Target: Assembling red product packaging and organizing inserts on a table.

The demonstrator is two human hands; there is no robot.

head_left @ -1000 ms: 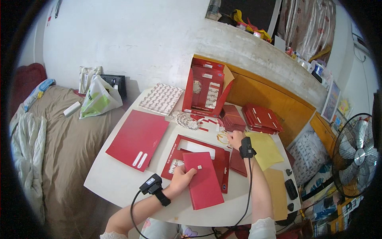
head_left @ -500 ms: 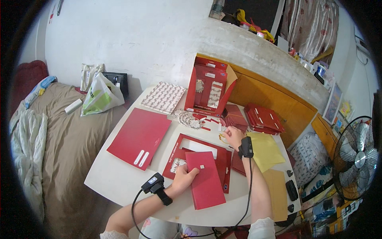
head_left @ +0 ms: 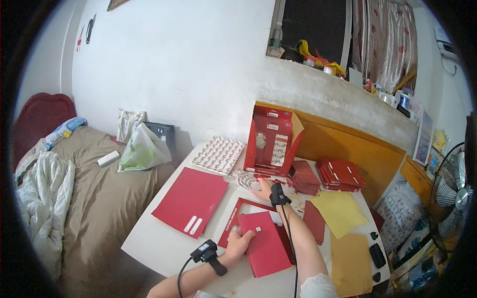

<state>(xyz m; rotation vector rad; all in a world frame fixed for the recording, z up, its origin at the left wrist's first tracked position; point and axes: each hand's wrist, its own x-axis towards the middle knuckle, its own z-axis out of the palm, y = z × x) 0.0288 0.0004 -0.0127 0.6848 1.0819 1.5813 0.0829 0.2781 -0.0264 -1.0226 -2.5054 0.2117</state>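
Note:
My left hand point(head_left: 239, 242) is closed on the left edge of a long red card point(head_left: 268, 251), thumb on top near a small white square point(head_left: 258, 229). The card lies tilted over a red printed frame-like sleeve point(head_left: 242, 207) with a cut-out window. Farther off, my right hand point(head_left: 265, 188) reaches to a loose pile of white patterned cut-out pieces point(head_left: 242, 178). Its thumb and fingers look apart at the pile's right edge; whether a piece is between them is hard to see. Black devices are strapped on both wrists.
A large red sheet point(head_left: 191, 198) lies at left, a patterned sheet point(head_left: 218, 154) behind it. An upright red display box point(head_left: 271, 144) stands at the back, beside stacked red cards point(head_left: 304, 178) and red packs point(head_left: 340, 174). Yellow paper point(head_left: 340, 212) and a tan sheet point(head_left: 351, 263) lie at right.
My right hand has moved left and away from me, from beside the red card stack to the white cut-out pile. My left hand still holds the red card. The view has tilted up.

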